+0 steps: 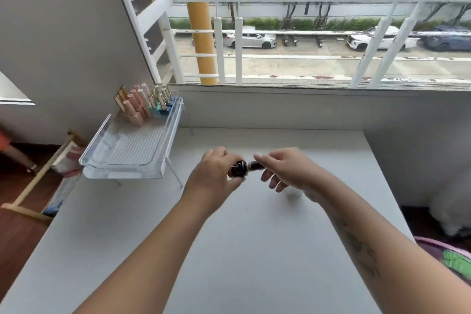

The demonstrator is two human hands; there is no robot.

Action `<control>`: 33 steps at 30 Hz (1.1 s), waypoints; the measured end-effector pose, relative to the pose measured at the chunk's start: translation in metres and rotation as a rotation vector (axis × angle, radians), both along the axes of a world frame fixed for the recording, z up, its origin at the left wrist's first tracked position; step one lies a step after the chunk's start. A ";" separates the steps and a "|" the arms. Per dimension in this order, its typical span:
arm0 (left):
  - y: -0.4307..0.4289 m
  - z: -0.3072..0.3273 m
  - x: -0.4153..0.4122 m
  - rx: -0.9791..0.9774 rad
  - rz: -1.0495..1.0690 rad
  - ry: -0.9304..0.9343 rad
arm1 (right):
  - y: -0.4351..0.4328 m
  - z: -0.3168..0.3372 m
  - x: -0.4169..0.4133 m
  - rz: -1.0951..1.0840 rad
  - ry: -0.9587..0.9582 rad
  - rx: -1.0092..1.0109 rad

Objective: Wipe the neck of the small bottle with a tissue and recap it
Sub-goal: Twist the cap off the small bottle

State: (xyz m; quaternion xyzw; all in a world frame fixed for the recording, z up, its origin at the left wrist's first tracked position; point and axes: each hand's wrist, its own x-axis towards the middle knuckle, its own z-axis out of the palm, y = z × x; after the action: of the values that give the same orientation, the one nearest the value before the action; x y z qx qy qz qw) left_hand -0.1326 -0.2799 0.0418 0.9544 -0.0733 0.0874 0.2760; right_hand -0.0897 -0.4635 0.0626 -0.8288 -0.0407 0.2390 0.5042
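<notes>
A small dark bottle (237, 170) is held sideways above the white table (229, 250), gripped by my left hand (216, 173). Its black cap (255, 166) points right, and the thumb and forefinger of my right hand (283, 168) pinch it. Cap and bottle touch; whether the cap is screwed tight I cannot tell. A crumpled white tissue (293, 192) lies on the table just below my right wrist, partly hidden by it.
A clear raised tray (127, 155) on thin legs stands at the table's left back, with several pink, gold and blue small bottles (142, 103) at its far end. A wooden stand (38, 181) is left of the table. A white furry animal (448, 201) sits right.
</notes>
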 end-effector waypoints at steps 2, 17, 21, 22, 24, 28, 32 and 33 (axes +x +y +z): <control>-0.003 -0.004 -0.002 -0.003 -0.003 0.013 | -0.006 -0.005 0.000 0.034 -0.048 -0.038; 0.007 -0.017 -0.001 0.024 -0.001 0.061 | -0.001 -0.014 0.007 0.102 -0.004 -0.040; 0.014 -0.025 0.001 0.031 0.003 0.085 | 0.008 -0.018 0.010 0.086 0.059 -0.014; 0.016 -0.027 0.002 0.029 0.003 0.091 | 0.011 -0.019 0.011 0.085 0.082 -0.031; 0.019 -0.030 0.003 0.018 0.003 0.103 | 0.017 -0.024 0.012 0.083 0.102 -0.074; 0.027 -0.037 0.006 0.010 -0.002 0.140 | 0.025 -0.039 0.016 0.064 0.042 -0.072; 0.036 -0.045 0.008 0.009 -0.001 0.177 | 0.031 -0.049 0.018 0.031 0.092 0.078; 0.037 -0.047 0.008 0.013 -0.006 0.183 | 0.034 -0.051 0.018 0.003 0.112 0.084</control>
State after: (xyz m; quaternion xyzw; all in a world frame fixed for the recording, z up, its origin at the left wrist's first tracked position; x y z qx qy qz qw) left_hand -0.1245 -0.2429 -0.0053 0.9599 -0.0514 -0.0014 0.2756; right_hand -0.0714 -0.4295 0.0121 -0.7924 -0.0239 0.2838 0.5395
